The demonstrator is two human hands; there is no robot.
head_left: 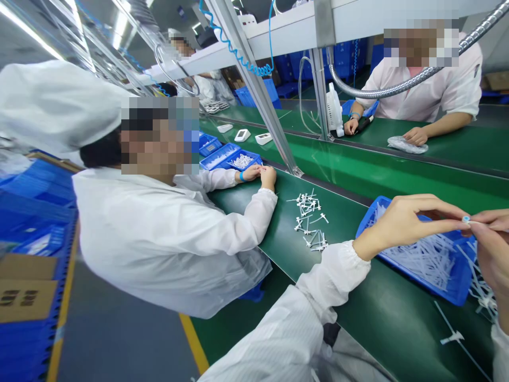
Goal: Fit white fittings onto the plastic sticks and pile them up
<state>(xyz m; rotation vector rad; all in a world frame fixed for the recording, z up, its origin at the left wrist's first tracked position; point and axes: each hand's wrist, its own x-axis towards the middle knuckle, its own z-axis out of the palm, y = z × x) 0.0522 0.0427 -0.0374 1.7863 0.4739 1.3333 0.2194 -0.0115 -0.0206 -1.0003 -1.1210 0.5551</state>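
Observation:
My left hand (400, 220) reaches over the blue bin, its thumb and fingertips pinched on a small white plastic part with a blue end (466, 218). From the right edge, my right hand (491, 239) meets it, with its fingertips closed on the same little part. Most of the part is hidden by the fingers. Below my hands, a blue bin (463, 284) holds many thin translucent white plastic strips (431, 262). Beside it, partly behind my right hand, lies a heap of white T-shaped pieces with thin stems (483, 297). One such T-shaped piece (453, 337) lies apart, nearer me.
Left of the bin, loose white T-shaped pieces (310, 217) lie scattered on the green table (382, 318). A co-worker in white (170, 233) sits close on my left, by blue trays (226, 151). A metal post (254, 79) stands behind. Another person (429, 90) works across the belt.

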